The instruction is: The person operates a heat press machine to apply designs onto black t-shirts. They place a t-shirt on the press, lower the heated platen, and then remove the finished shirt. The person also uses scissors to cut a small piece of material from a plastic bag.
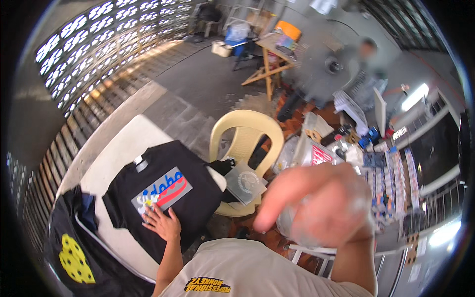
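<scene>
A black T-shirt (pixel 198 203) lies spread on the white table, with a grey rectangle (pixel 173 190) on its chest bearing blue and red lettering. My left hand (pixel 162 223) rests flat at the lower edge of that rectangle, fingers spread. Close to the camera, my right hand (pixel 321 203) is raised and smeared by motion, its fingers looking bent. Something pale and see-through may be at its palm, but blur hides what it is.
A second black garment with a yellow print (pixel 76 260) hangs over the table's (pixel 133 136) left edge. Beyond the T-shirt stands a cream plastic chair (pixel 247 119) with a clear printed sheet (pixel 245 183) on it. Cluttered goods fill the right; a blurred person (pixel 363 74) is farther back.
</scene>
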Motion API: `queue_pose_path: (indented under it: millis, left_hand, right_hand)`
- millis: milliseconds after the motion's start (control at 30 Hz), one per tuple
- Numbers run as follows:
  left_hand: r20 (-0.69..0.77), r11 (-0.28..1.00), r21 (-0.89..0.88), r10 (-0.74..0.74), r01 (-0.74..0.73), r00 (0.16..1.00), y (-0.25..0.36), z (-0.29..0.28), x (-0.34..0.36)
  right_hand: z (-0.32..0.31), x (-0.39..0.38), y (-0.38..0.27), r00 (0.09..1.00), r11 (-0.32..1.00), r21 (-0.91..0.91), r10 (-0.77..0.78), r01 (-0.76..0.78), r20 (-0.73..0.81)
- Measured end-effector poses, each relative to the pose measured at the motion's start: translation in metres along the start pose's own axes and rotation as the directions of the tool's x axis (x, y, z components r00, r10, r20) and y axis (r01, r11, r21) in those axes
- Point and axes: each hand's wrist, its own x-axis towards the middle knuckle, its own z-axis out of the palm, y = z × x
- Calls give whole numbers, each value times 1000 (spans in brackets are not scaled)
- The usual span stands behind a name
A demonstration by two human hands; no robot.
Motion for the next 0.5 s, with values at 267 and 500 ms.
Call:
queue_pose_path:
  millis: [267,500]
  left_hand:
    - [132,992,117,-55,40,990,22,-45,-7]
    - [151,979,197,-78,47,985,21,-32,-16]
  right_hand:
    - [20,26,-37,778,700,580,-604,416,171]
    - [4,-7,-39,715,677,592,-661,438,227]
